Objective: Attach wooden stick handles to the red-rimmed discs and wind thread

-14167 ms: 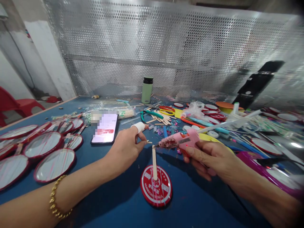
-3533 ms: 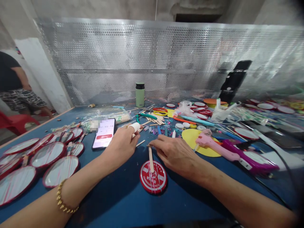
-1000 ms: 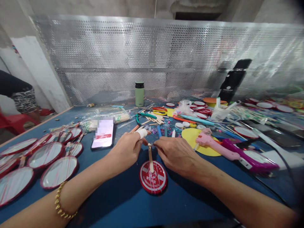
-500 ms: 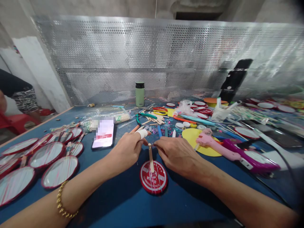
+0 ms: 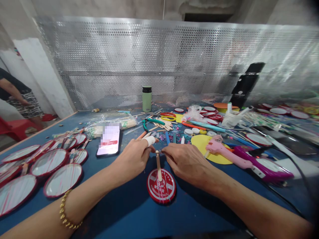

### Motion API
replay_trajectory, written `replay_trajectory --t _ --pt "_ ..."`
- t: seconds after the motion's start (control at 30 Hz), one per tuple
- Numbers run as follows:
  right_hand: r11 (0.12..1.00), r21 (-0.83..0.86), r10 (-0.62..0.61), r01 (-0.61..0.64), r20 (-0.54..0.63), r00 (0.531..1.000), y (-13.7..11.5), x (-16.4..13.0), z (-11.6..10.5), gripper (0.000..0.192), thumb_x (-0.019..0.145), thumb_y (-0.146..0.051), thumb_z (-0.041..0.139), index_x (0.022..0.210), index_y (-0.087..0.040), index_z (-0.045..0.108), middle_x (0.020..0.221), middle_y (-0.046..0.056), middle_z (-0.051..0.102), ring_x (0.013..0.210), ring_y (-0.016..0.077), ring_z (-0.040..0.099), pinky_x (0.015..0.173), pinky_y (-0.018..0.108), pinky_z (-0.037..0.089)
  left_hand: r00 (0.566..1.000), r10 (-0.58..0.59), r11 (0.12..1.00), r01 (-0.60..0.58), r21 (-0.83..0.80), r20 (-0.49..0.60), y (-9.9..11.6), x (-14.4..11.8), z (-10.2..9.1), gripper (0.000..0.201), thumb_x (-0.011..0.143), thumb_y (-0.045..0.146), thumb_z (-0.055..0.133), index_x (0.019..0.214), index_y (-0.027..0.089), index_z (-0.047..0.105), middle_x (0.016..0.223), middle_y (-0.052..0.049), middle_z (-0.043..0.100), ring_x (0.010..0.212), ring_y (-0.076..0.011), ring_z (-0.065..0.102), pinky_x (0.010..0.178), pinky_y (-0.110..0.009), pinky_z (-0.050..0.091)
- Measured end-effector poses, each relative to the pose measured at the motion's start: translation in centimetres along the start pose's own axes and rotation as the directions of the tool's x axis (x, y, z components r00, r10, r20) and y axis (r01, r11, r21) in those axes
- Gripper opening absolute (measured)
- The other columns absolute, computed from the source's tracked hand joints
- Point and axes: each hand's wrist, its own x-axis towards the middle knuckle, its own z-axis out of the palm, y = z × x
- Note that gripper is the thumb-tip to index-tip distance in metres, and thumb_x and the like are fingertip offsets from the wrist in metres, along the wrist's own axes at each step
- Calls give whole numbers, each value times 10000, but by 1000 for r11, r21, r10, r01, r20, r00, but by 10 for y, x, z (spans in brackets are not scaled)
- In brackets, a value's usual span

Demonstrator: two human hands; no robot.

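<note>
On a blue counter (image 5: pixel 189 215), two bare hands meet over a flat wooden stick (image 5: pixel 159 167). The stick runs from a red disc (image 5: pixel 161 191), lying flat nearest the wearer, up to a tiny crosspiece (image 5: pixel 158 151) at its far end, between the grips. The right grip (image 5: pixel 185 162) pinches the crosspiece from the right; the left grip (image 5: pixel 132 154) has finger and thumb drawn in at the other side, though whether they close on it I cannot tell. Approaching from both sides probably keeps the small joint level. The disc, flat below both grips, seems to act as a steady base. Right of the right grip, a pink glue gun (image 5: pixel 221 151) rests on a yellow disc (image 5: pixel 198 141), perhaps to spare the counter from drips. Left of the left grip lie a phone (image 5: pixel 108 141) and mirrors (image 5: pixel 63 179).
</note>
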Motion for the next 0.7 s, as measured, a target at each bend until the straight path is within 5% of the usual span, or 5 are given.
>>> replay_trajectory --t 0.2,0.7 --pt "997 41 -64 68 -94 993 2 -3 3 227 967 -228 471 983 -193 694 882 41 702 701 148 605 582 291 243 997 -69 998 68 -8 -46 -2 -1 -4 306 961 182 378 1045 149 671 1109 -128 736 1126 -294 638 974 -439 474" --pt "990 4 -143 143 -44 989 -1 0 5 183 909 -166 510 949 -183 687 833 30 675 639 134 539 562 299 196 994 -93 995 94 17 -50 0 -1 -5 337 971 207 366 997 146 696 1068 -144 752 1078 -299 663 920 -423 499"
